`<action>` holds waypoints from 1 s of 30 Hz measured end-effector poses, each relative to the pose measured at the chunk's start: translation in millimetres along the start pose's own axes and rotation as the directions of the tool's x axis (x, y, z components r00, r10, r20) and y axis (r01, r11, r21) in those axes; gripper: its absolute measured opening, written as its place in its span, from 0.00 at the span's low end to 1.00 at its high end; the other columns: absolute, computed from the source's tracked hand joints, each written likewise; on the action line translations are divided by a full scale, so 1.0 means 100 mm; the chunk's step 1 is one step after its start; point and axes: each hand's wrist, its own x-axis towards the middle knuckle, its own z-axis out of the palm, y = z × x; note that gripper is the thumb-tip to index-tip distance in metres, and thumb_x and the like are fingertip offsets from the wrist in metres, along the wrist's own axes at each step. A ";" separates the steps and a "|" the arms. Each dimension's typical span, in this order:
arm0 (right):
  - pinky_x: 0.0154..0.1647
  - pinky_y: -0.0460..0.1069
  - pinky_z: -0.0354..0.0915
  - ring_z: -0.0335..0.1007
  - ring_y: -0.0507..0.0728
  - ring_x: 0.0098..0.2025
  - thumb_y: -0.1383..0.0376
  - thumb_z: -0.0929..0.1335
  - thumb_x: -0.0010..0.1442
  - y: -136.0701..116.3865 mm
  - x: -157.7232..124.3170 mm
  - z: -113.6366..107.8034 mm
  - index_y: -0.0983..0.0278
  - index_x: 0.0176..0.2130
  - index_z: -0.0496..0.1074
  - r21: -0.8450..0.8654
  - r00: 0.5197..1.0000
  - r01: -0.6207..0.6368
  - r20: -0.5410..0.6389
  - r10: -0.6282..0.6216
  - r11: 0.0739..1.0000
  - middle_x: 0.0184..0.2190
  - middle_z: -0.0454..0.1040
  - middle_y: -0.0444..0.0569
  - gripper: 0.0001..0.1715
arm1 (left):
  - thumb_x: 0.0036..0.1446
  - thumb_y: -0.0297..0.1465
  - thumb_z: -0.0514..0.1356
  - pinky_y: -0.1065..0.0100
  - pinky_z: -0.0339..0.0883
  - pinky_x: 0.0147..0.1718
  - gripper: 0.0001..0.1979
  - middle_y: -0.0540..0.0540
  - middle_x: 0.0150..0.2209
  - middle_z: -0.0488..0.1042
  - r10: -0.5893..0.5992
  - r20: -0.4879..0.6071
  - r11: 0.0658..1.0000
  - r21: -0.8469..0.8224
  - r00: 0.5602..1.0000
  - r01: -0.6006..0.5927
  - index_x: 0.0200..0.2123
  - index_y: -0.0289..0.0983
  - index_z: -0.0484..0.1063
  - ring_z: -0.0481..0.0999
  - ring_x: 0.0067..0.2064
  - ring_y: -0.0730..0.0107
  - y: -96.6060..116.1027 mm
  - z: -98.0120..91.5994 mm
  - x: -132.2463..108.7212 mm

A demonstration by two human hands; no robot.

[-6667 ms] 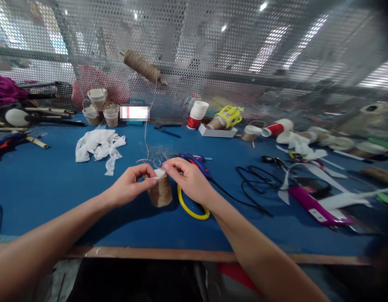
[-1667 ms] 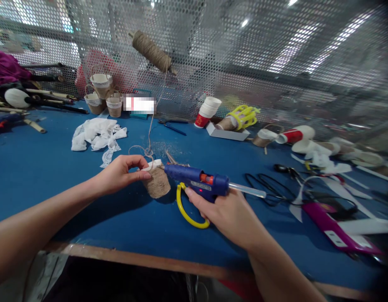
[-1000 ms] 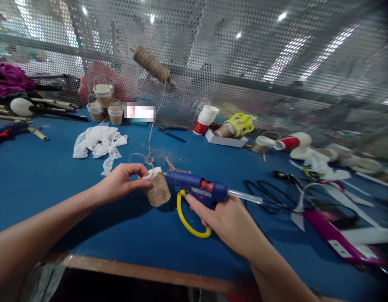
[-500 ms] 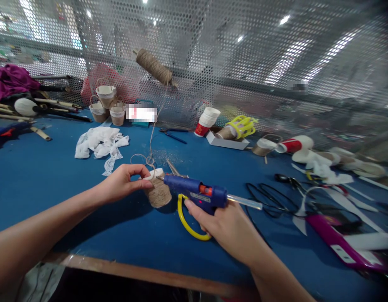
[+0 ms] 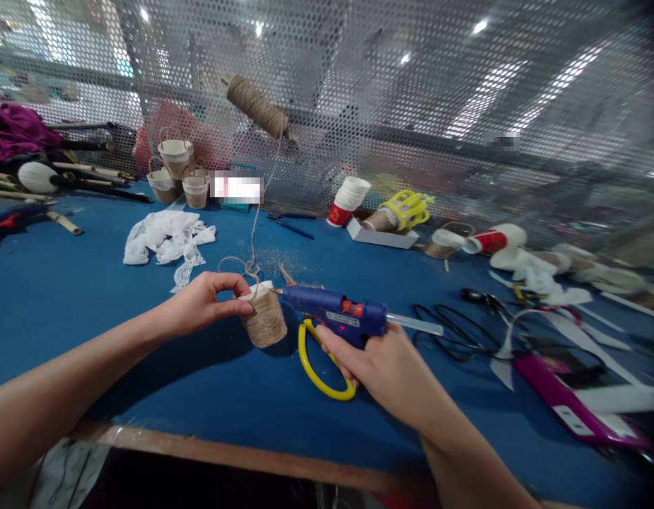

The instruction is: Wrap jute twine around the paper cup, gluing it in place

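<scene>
My left hand (image 5: 213,300) pinches the white rim of a small paper cup wrapped in brown twine (image 5: 266,322), tilted just above or on the table. A loose end of twine (image 5: 254,240) runs from the cup's rim area up to a hanging spool (image 5: 257,106). In my right hand (image 5: 377,357) is a blue hot glue gun (image 5: 327,304), a clear glue stick (image 5: 414,324) poking out its back. Its nozzle points left, close to the cup's rim; whether they touch I cannot tell. Yellow-handled scissors (image 5: 310,367) lie beneath the gun, partly hidden by it and my fingers.
White lace (image 5: 165,237) lies at left, with twine-covered baskets (image 5: 196,189) behind it. Pliers (image 5: 292,226), stacked paper cups (image 5: 348,201) and a white box (image 5: 382,235) sit along the mesh. Black cables (image 5: 454,332) and a purple power strip (image 5: 570,396) are at right.
The glue gun's nozzle has shifted slightly right and up, from over the cup's rim to its right edge. The cup is turned a little more upright. Both hands keep their holds.
</scene>
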 end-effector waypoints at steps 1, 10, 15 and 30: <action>0.21 0.47 0.63 0.64 0.51 0.17 0.58 0.63 0.55 0.00 -0.01 0.01 0.62 0.17 0.59 -0.016 1.000 0.009 0.002 -0.008 1.000 0.12 0.65 0.42 0.19 | 0.49 0.34 0.58 0.70 0.61 0.33 0.08 0.51 0.25 0.69 -0.004 -0.003 1.000 -0.003 1.000 0.004 0.25 0.34 0.67 0.66 0.29 0.74 0.00 0.00 0.00; 0.19 0.46 0.58 0.58 0.50 0.16 0.63 0.62 0.55 -0.04 -0.07 0.08 0.62 0.20 0.61 -0.187 0.971 0.231 -0.017 -0.239 0.955 0.13 0.62 0.41 0.15 | 0.49 0.34 0.58 0.71 0.60 0.33 0.08 0.51 0.26 0.68 -0.033 0.011 0.999 -0.025 0.999 0.033 0.26 0.34 0.67 0.66 0.29 0.75 0.01 0.01 0.01; 0.20 0.47 0.59 0.60 0.51 0.17 0.62 0.62 0.55 -0.03 -0.05 0.07 0.62 0.20 0.61 -0.156 0.984 0.174 -0.019 -0.179 0.972 0.13 0.64 0.42 0.15 | 0.49 0.33 0.58 0.71 0.61 0.34 0.08 0.51 0.26 0.69 -0.013 0.015 1.000 -0.010 1.000 0.013 0.26 0.34 0.67 0.67 0.30 0.74 0.01 -0.01 0.00; 0.20 0.46 0.61 0.60 0.49 0.15 0.59 0.63 0.55 -0.03 0.04 -0.03 0.62 0.16 0.58 0.052 0.998 -0.034 0.051 0.031 0.998 0.10 0.62 0.41 0.20 | 0.50 0.33 0.58 0.69 0.62 0.37 0.08 0.50 0.29 0.70 0.049 0.107 0.999 0.015 0.993 -0.051 0.28 0.34 0.68 0.69 0.34 0.72 -0.07 -0.11 0.02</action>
